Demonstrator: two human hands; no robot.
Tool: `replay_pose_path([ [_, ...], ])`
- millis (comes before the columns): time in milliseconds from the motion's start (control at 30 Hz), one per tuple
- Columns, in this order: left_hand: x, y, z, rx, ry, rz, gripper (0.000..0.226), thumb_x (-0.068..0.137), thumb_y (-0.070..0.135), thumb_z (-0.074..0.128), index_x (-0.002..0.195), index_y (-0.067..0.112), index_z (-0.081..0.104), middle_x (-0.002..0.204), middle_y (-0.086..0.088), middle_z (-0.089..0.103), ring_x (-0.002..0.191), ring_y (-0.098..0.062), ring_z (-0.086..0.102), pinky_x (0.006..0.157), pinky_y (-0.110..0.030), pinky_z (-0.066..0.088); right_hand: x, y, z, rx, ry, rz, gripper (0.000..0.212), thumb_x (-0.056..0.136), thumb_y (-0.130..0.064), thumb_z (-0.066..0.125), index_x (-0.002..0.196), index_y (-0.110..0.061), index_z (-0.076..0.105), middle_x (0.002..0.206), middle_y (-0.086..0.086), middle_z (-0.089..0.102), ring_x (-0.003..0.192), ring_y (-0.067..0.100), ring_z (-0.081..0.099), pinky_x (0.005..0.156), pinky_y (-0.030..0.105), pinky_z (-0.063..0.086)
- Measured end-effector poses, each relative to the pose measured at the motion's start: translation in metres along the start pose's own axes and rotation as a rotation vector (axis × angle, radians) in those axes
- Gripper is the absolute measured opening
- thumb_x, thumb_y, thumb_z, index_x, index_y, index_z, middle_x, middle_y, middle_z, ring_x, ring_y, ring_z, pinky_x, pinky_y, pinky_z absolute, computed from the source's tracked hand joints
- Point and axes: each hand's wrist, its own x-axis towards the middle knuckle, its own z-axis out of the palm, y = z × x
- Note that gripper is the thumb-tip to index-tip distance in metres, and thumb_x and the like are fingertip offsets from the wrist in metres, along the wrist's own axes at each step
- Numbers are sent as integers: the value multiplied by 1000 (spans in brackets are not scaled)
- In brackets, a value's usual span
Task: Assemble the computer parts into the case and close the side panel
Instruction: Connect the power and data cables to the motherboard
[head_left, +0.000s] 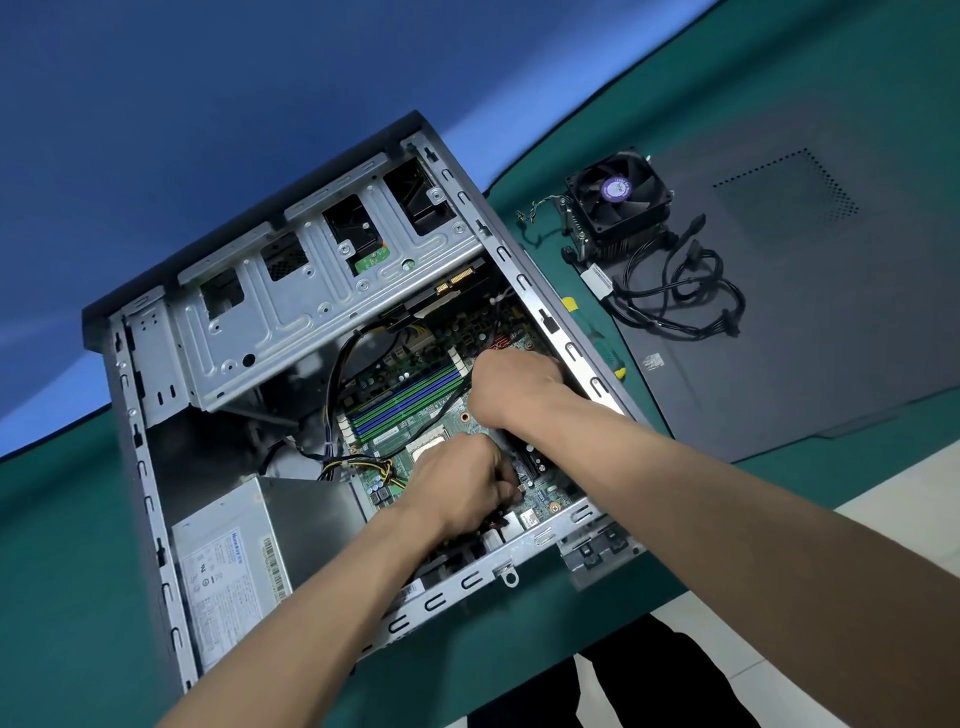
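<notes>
Two bare arms reach from the near side into the open case (156, 467), which lies flat on the green table (62, 571). The left hand (457, 480) is curled, and its fingers (506, 488) pinch something small and dark near the board's near right edge; I cannot tell what it is. The right hand (511, 387) is bent down farther in, with its fingers curled out of sight, so I cannot tell what they hold. Both hands sit on the one green board (415, 395). One silver power box (228, 571) lies in the near left corner. One fan (618, 200), one bundle of black cables (675, 291) and one dark side panel (810, 322) lie to the right, well apart from the fingers.
</notes>
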Motion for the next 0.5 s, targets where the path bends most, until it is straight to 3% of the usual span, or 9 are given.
replay_pose_path([
  [133,0,3,-1,96,1,64,13,82,26,64,89,30,75,89,11,72,88,-14,63,71,-24,47,-1,0,0,16,2,4,26,87,-7,50,63,-12,40,65,2,42,72,23,48,58,28,35],
  [267,0,4,-1,164,9,123,18,85,27,60,98,26,73,97,4,72,96,-22,63,80,-29,50,1,0,2,8,7,3,26,87,-9,51,63,-12,41,64,1,43,70,22,48,50,25,32],
  [500,-2,3,0,121,-29,92,16,86,25,60,94,22,73,92,0,72,89,-24,63,76,-31,51,3,0,2,9,3,-6,27,86,-8,50,62,-12,39,64,1,41,68,22,47,44,24,28],
])
